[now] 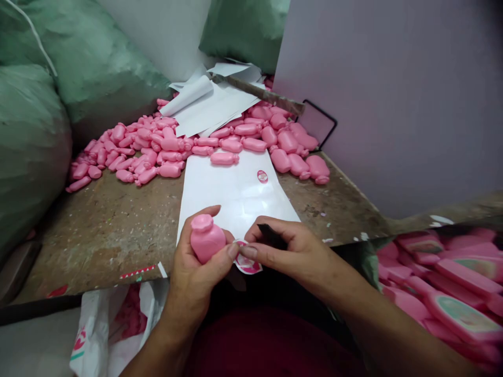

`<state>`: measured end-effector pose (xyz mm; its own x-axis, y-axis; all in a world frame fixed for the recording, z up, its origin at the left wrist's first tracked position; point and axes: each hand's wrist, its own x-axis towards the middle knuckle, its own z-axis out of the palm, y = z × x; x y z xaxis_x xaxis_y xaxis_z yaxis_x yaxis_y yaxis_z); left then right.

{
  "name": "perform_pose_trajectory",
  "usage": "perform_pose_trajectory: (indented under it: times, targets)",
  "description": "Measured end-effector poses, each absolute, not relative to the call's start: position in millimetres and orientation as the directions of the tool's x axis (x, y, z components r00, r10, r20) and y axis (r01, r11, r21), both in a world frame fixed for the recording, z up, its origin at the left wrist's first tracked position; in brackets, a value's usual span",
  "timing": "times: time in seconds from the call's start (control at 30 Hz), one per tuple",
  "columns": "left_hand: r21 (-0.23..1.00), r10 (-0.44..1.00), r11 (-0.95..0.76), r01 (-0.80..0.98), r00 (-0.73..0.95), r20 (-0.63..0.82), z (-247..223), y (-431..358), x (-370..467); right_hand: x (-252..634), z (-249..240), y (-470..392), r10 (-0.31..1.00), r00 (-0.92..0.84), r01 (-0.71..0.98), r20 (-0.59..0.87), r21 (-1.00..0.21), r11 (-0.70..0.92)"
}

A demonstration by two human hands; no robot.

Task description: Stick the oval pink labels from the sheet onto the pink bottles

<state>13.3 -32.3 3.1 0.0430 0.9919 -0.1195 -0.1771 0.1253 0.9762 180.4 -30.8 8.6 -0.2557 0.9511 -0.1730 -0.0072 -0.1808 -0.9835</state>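
Note:
My left hand (196,264) is wrapped round a small pink plastic bottle (207,242), its neck tilted up and away from me. Close beside it, my right hand (277,243) pinches a pink-and-white sticker (248,266) at its upper edge. The left thumb tip also meets the sticker's edge. A flat black piece (272,235) sticks out between the right fingers; its kind is unclear. Beyond both hands lies a white glossy sheet (231,193) with one oval pink sticker (262,176) on it.
Many pink bottles (168,141) are heaped across the back of the worn table (98,225), with loose white papers (216,104) on top. Large green sacks (31,146) stand left. Labelled pink bottles (451,293) fill the lower right. A white bag (94,324) hangs below the front edge.

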Motion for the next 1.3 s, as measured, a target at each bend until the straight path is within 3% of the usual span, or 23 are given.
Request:
perform_pose_trajectory:
  times: [0.13, 0.2, 0.3, 0.4, 0.63, 0.83, 1.03, 1.3]
  targets:
    - [0.999, 0.993, -0.014, -0.052, -0.121, 0.008, -3.1, -30.1, 11.9, 173.8, 7.6, -36.7, 0.994, -0.104, 0.004, -0.027, -1.000, -0.026]
    - [0.996, 0.984, 0.012, -0.093, -0.178, -0.028, -5.8, -29.5, 11.6, 172.2, 6.3, -39.8, 0.999, -0.038, -0.016, 0.011, -1.000, 0.011]
    - [0.930, 0.970, 0.219, -0.297, -0.041, -0.241, -8.1, -33.4, 15.4, 171.9, 3.2, -40.4, 0.999, 0.013, -0.051, 0.042, -0.998, 0.043]
    - [0.856, 0.926, 0.368, -0.363, 0.061, -0.372, -9.1, -39.1, 22.6, 172.8, -1.6, -38.5, 0.999, 0.036, -0.080, 0.035, -0.996, 0.038]
    - [0.898, 0.932, 0.356, -0.260, 0.026, -0.362, -7.3, -42.6, 27.3, 172.4, -16.5, -30.3, 0.995, 0.003, -0.256, -0.098, -0.962, -0.094]
    - [0.894, 0.929, 0.368, -0.254, 0.068, -0.363, -9.0, -45.4, 28.5, 183.8, -22.4, -20.2, 0.975, 0.198, -0.258, -0.102, -0.965, -0.048]
    - [0.886, 0.959, 0.257, -0.386, -0.011, -0.283, -10.3, -27.8, 24.9, 176.6, -13.3, -29.7, 0.997, 0.060, -0.109, -0.044, -0.993, -0.038]
    - [0.909, 0.949, 0.301, -0.287, 0.003, -0.314, -19.3, -26.0, 19.9, 165.2, -17.8, -30.5, 0.999, 0.001, -0.081, -0.052, -0.995, -0.051]
